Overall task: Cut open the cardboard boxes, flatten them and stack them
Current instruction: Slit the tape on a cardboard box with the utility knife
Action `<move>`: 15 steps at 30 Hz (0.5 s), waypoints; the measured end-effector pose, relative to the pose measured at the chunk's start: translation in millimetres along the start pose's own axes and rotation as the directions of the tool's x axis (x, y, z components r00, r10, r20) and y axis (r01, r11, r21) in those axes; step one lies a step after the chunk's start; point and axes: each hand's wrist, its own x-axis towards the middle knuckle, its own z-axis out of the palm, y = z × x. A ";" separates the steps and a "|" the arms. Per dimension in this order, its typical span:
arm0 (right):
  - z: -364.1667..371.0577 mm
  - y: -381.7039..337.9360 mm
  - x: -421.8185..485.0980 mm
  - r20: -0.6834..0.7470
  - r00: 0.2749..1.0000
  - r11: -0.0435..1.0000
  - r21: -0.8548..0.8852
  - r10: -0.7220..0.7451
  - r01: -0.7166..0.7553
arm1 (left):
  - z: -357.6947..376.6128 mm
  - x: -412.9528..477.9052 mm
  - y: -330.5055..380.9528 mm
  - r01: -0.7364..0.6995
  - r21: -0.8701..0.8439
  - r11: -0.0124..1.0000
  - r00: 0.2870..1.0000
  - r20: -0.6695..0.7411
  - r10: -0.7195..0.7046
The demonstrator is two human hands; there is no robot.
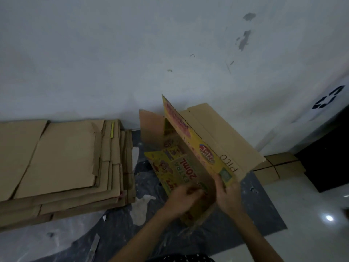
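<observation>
A yellow printed cardboard box (181,167) lies partly opened on the floor in front of me, one long side panel standing up. My right hand (227,193) grips the near end of that raised panel. Blurred, with curled fingers, my left hand (184,200) is on the box's printed lower panel; what it holds is unclear. A stack of flattened brown cardboard (62,163) lies to the left against the wall. Behind the yellow box, a plain brown box (226,137) marked with handwriting leans toward the wall.
A dark mat (264,210) and a crinkled plastic sheet (56,241) cover the floor under the boxes. More flattened cardboard (279,167) lies at the right by a dark opening (326,157). A pale wall (132,53) rises behind, with a recycling symbol (328,97) at the right.
</observation>
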 end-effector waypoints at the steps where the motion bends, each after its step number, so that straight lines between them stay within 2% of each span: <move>1: -12.3 3.6 1.4 0.010 0.999 0.999 0.015 -0.050 0.050 | -17.4 6.8 -9.3 -0.006 0.059 0.998 0.975 -0.221 0.019; 2: -25.3 7.0 3.3 0.015 0.997 0.997 0.015 -0.071 0.071 | -39.8 13.3 -15.9 0.018 0.115 0.993 0.894 -0.446 0.035; 3: -39.1 10.2 5.1 0.022 0.998 0.998 0.007 -0.062 0.061 | -66.6 17.8 -20.9 0.098 0.150 0.984 0.784 -0.621 0.016; 4: -52.0 14.1 6.2 0.029 0.999 0.999 0.003 -0.035 0.035 | -93.6 24.2 -26.1 0.184 0.108 0.977 0.682 -0.730 -0.048; 5: -63.7 17.4 7.2 0.035 0.999 1.000 0.005 -0.013 0.013 | -118.6 27.7 -23.5 0.236 0.042 0.971 0.629 -0.768 -0.120; 6: -73.5 20.1 7.8 0.044 0.999 1.000 0.019 -0.004 0.003 | -143.2 33.2 -24.9 0.248 0.004 0.969 0.630 -0.761 -0.158; 7: -81.5 22.3 8.0 0.061 0.998 0.999 0.048 0.000 -0.003 | -163.3 34.9 -18.8 0.231 0.006 0.973 0.660 -0.735 -0.152; 10: -86.0 25.7 9.6 0.099 0.995 0.993 0.118 -0.012 0.000 | -196.0 46.5 -20.2 0.060 0.096 0.994 0.794 -0.608 0.011; 12: -75.9 20.0 12.9 0.137 0.990 0.990 0.140 -0.016 -0.004 | -197.6 45.0 -16.6 0.040 0.153 0.987 0.773 -0.631 0.066; 13: -68.9 18.5 15.8 0.168 0.985 0.991 0.136 -0.024 0.001 | -197.1 41.4 -14.8 0.049 0.179 0.983 0.724 -0.684 0.088; 15: -52.4 23.0 22.7 0.240 0.969 0.994 0.105 -0.059 0.035 | -198.0 38.6 -20.2 0.039 0.224 0.974 0.672 -0.727 0.140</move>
